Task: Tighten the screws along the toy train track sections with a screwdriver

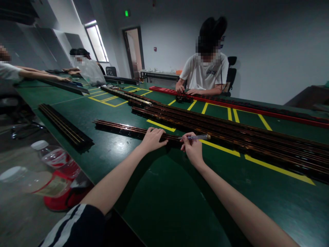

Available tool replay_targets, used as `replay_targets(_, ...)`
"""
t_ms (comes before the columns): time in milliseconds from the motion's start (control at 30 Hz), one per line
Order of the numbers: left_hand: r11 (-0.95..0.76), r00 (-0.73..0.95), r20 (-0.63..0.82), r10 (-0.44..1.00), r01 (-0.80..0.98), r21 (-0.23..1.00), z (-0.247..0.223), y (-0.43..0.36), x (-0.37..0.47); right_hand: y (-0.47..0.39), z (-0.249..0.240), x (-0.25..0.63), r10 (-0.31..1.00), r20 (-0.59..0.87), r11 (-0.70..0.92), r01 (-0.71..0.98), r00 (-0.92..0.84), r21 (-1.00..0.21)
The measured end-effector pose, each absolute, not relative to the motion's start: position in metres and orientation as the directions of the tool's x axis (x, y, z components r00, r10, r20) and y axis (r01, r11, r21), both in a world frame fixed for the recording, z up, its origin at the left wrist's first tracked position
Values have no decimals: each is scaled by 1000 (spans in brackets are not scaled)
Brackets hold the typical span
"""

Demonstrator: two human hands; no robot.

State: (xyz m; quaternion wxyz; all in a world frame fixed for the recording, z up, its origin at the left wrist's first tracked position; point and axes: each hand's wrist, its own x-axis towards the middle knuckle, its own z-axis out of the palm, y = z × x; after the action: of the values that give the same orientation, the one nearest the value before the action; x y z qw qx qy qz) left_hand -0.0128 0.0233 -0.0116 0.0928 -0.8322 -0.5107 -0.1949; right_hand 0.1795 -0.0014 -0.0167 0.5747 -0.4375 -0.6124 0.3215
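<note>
A long dark rail with copper-coloured strips [119,128] lies on the green table in front of me. My left hand [154,138] is closed over its near part, fingers on the far side and thumb toward me. In my right hand [192,147] is a small screwdriver [196,137] with a translucent handle, pinched between thumb and fingers. The handle's end points right, and the thin shaft points left at the rail's right end. Whether the tip touches the rail cannot be made out.
Several similar rails [218,125] lie side by side beyond my hands. Another dark rail [65,127] rests at the left edge. Yellow tape [221,147] marks the table [164,206]. Bottles [58,157] stand off the left edge. A person [205,72] works opposite at a red rail [257,110].
</note>
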Motion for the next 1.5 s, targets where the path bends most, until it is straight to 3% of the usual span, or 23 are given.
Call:
replay_targets(967, -449, 402, 437, 805, 893, 6, -12, 23, -16, -1, -18, 181, 904, 427, 410, 248, 17, -878)
replay_targets(1500, -439, 393, 426, 815, 899, 10, -12, 23, -18, -1, -19, 181, 900, 433, 418, 178, 51, -891)
